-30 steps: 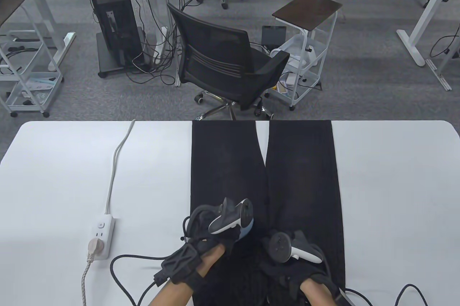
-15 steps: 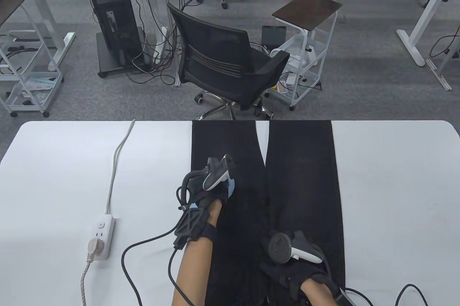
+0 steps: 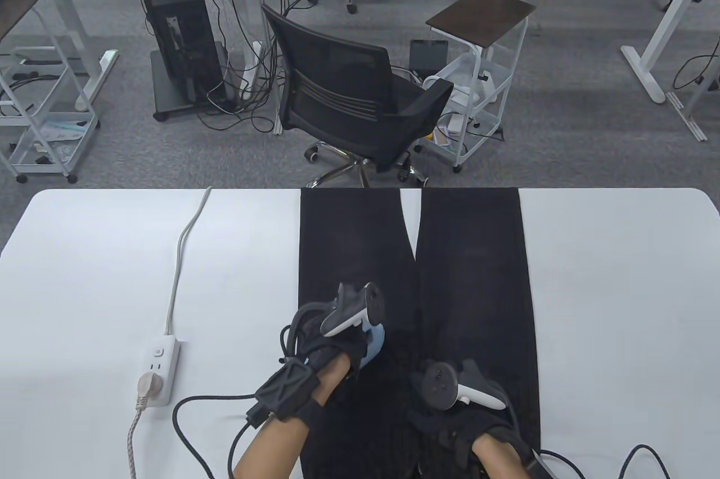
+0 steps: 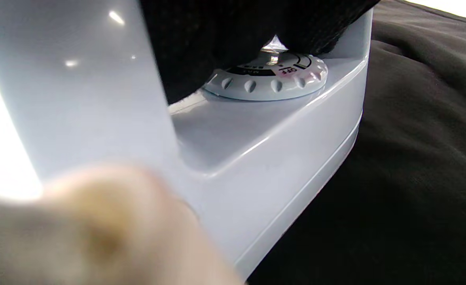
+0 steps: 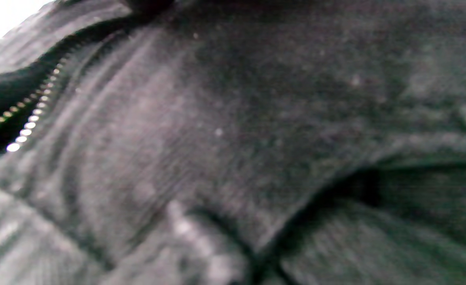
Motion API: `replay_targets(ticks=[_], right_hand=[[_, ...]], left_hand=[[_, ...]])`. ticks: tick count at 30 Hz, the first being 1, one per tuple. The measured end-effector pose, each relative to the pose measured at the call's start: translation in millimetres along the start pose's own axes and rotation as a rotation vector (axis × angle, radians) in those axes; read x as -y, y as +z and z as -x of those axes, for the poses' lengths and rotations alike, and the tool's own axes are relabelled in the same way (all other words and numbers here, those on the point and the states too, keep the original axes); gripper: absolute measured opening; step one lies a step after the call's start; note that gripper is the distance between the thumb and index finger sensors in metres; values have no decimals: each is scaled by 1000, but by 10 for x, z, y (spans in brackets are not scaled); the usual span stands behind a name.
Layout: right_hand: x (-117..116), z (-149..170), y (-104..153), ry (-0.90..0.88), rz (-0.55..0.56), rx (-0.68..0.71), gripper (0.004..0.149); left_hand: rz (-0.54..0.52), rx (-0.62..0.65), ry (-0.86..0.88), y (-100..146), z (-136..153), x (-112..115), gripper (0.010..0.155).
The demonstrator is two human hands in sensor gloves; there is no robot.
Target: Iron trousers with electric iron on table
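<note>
Step in hand, as judged: a pressing stroke along the left trouser leg. Left hand [image 3: 332, 341] grips the handle of the iron [image 3: 373, 345]; its fingers [image 4: 201, 43] curl round the handle just above the temperature dial [image 4: 266, 79]. The iron sits flat on the cloth near the upper thigh, left of the crotch seam. Right hand [image 3: 458, 417] rests on the waist area at the near edge; whether its fingers are spread or bunched I cannot tell, as dark glove merges with dark cloth.

To do it well: keep the soleplate level, move lengthwise along the leg in slow even strokes, never parked. Right hand should hold the waistband taut and stay apart from the plate. Watch the cord [image 3: 185, 434] looping at near left so it does not drag over the cloth. Dial marking reads OFF near its pointer; actual setting uncertain, worth checking.

Materials: trousers [image 3: 472, 254] are black, matte, soft, finely ribbed weave, with a metal-toothed zipper [image 5: 31, 118], laid flat with legs pointing far, hems at the far edge of the table [image 3: 619, 276]. Table is smooth, white, with rounded corners. Iron body is pale blue-white glossy plastic, wedge-shaped; the dial is round and knurled. A white power strip [image 3: 158, 369] lies at left.
</note>
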State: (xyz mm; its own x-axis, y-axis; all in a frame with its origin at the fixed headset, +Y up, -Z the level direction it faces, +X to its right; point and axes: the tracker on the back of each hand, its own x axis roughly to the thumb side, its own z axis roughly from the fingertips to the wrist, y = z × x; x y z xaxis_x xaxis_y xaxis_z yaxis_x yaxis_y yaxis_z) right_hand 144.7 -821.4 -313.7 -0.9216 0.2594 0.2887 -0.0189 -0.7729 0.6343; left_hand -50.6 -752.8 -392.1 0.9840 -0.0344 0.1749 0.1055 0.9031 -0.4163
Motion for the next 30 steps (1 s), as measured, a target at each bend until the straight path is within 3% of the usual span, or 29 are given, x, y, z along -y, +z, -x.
replay_targets(ticks=[2, 5, 7, 11, 15, 20, 25, 30], right_hand=[[0, 6, 1, 0, -1, 5, 73], [2, 20, 4, -4, 2, 13, 73], [2, 26, 8, -4, 11, 19, 73], [-1, 17, 30, 13, 50, 33, 75], [109, 50, 160, 12, 186, 59, 74], [327, 290, 445, 48, 272, 42, 70], [445, 815, 713, 25, 303, -52, 69], [331, 1477, 870, -68, 281, -191, 66]], left_hand=[[-41, 30, -82, 261, -98, 102, 40], [-54, 86, -25, 534, -144, 261, 40], [-71, 103, -88, 697, -192, 330, 40], [-72, 116, -92, 804, -201, 379, 41], [-59, 144, -94, 807, -229, 357, 43], [-63, 216, -71, 890, -446, 85, 45], [-132, 337, -98, 937, -1050, -211, 46], [-139, 429, -185, 820, -1794, -167, 46]])
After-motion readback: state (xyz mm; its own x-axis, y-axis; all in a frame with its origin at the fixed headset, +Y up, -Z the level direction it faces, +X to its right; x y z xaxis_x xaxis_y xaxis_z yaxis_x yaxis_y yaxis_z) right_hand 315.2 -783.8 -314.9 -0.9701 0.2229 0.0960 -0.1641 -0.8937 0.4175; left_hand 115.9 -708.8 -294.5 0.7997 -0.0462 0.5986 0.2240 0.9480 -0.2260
